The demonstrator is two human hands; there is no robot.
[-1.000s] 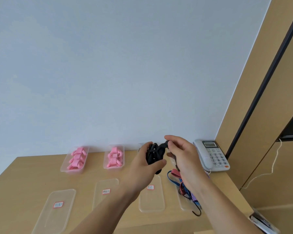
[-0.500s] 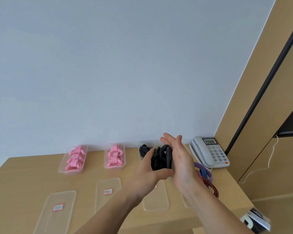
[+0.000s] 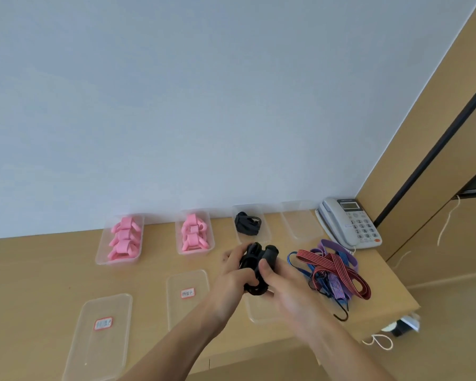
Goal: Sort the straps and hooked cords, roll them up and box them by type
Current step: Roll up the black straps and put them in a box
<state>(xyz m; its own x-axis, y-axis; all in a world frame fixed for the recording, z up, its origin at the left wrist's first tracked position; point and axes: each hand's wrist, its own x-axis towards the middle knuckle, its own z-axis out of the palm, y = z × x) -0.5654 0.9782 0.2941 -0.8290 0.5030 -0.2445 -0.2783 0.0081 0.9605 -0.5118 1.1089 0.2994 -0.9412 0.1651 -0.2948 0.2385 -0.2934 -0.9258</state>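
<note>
Boxes along the wall: two hold pink rolls [image 3: 124, 237], the third box [image 3: 264, 235] one black roll [image 3: 247, 222], the fourth [image 3: 300, 218] nothing. Left hand [image 3: 235, 273] and right hand [image 3: 279, 281] both grip a black bundle [image 3: 256, 268] above the counter [image 3: 39, 270]; the third box lies directly beyond it, equally near either hand. Unsorted cords [image 3: 333, 270] remain rightward.

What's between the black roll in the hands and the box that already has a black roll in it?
Nothing visible. The black roll, held by the left hand and right hand, sits just in front of the open box, with only bare table between. The loose cords lie off to the right.
</note>
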